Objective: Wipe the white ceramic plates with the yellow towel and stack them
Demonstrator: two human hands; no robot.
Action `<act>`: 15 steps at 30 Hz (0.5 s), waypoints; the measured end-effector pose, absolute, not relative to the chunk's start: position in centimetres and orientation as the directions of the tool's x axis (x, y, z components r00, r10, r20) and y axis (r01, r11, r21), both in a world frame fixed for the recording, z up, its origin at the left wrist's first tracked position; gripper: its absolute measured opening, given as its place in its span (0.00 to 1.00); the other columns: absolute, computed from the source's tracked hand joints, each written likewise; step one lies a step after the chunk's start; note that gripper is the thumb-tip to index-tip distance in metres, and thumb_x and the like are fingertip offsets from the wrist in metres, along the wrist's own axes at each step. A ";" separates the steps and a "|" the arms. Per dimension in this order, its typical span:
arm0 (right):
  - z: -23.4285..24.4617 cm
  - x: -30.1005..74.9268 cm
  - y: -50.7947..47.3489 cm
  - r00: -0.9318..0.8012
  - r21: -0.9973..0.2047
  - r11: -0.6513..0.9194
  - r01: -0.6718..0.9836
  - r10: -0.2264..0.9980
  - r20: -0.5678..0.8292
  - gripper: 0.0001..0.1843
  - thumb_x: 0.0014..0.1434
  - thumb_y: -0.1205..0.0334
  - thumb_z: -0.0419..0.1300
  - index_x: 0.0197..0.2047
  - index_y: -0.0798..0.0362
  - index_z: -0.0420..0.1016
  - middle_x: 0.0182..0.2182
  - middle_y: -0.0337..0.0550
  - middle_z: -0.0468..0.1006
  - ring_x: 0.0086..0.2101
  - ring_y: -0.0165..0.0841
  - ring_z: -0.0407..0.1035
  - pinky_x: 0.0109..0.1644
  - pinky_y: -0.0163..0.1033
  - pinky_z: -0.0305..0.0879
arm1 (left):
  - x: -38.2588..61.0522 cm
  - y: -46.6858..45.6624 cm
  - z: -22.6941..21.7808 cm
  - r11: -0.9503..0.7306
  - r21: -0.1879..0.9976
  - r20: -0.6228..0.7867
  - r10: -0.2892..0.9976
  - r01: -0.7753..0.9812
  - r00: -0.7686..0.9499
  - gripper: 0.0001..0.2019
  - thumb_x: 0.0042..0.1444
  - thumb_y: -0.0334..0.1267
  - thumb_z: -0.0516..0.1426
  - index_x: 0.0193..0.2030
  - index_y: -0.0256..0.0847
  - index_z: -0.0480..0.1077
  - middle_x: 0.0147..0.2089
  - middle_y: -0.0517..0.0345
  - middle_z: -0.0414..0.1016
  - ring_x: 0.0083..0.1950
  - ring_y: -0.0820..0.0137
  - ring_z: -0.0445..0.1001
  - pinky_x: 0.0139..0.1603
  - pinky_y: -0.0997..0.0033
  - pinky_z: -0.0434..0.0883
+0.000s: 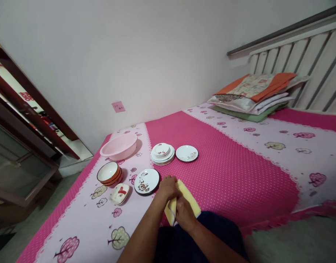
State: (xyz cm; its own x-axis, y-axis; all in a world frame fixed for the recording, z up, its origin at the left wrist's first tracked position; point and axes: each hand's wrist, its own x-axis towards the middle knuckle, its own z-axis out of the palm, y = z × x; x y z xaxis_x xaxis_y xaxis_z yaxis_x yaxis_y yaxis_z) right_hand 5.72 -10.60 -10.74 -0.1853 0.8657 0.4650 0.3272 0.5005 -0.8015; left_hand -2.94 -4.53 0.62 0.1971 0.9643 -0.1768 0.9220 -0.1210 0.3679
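Note:
My left hand [169, 188] is closed over the upper left part of a yellow cloth [190, 199]. Lower down, my right hand [185, 212] grips the same cloth, its fingers folded into it. Whether anything is wrapped inside cannot be seen. Just left of my left hand lies a dark-rimmed white plate [147, 181] with brown flower prints. Beyond the hands stands a stack of white plates [162, 153], small ones with red flowers on top of larger ones. A second dark-rimmed plate [187, 153] rests flat to its right.
Stacked orange-brown bowls [109, 173] and squarish white dishes with a red print [120, 193] sit on the left, near a pink basin [120, 147]. All rest on a pink patterned bedspread [239, 175]. Folded bedding [255, 96] lies by the radiator [299, 62].

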 end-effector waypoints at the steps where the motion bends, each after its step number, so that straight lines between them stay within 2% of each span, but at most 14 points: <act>1: -10.6 5.7 -10.6 -0.187 -0.791 0.511 0.336 0.860 0.475 0.17 0.62 0.65 0.57 0.52 0.49 0.79 0.44 0.51 0.82 0.47 0.46 0.75 0.50 0.46 0.71 | -3.3 -4.3 0.4 -0.118 0.375 -0.205 0.957 0.919 0.207 0.17 0.62 0.44 0.62 0.55 0.40 0.72 0.57 0.49 0.74 0.56 0.58 0.74 0.57 0.48 0.73; 3: -10.4 5.7 -10.7 -0.193 -0.771 0.529 0.355 0.848 0.493 0.17 0.62 0.66 0.56 0.52 0.49 0.78 0.46 0.51 0.80 0.49 0.46 0.73 0.52 0.46 0.69 | -4.1 -3.9 -0.2 -0.111 0.411 -0.250 0.941 0.905 0.229 0.16 0.65 0.44 0.60 0.55 0.40 0.72 0.55 0.51 0.75 0.51 0.62 0.76 0.52 0.53 0.76; 6: -10.2 5.7 -10.8 -0.213 -0.740 0.549 0.388 0.835 0.508 0.13 0.64 0.67 0.55 0.49 0.51 0.76 0.46 0.51 0.78 0.46 0.43 0.71 0.49 0.45 0.68 | -5.4 -3.4 -1.1 -0.097 0.471 -0.264 0.933 0.877 0.245 0.16 0.65 0.45 0.60 0.55 0.39 0.72 0.53 0.51 0.76 0.48 0.63 0.78 0.48 0.56 0.78; 11: -10.8 5.5 -10.6 -0.201 -0.705 0.544 0.455 0.834 0.514 0.13 0.65 0.73 0.49 0.38 0.51 0.72 0.38 0.48 0.74 0.41 0.40 0.67 0.46 0.44 0.66 | -6.3 -2.6 -2.6 -0.103 0.530 -0.192 0.952 0.841 0.237 0.16 0.66 0.45 0.59 0.55 0.39 0.72 0.55 0.50 0.75 0.51 0.62 0.77 0.51 0.53 0.77; 15: -11.0 5.4 -10.5 -0.206 -0.684 0.547 0.482 0.830 0.518 0.12 0.63 0.75 0.49 0.37 0.51 0.70 0.38 0.48 0.74 0.42 0.41 0.67 0.47 0.43 0.66 | -6.1 -1.7 -3.5 -0.105 0.576 -0.216 0.937 0.810 0.275 0.17 0.65 0.45 0.59 0.56 0.39 0.72 0.56 0.50 0.75 0.52 0.61 0.77 0.51 0.53 0.77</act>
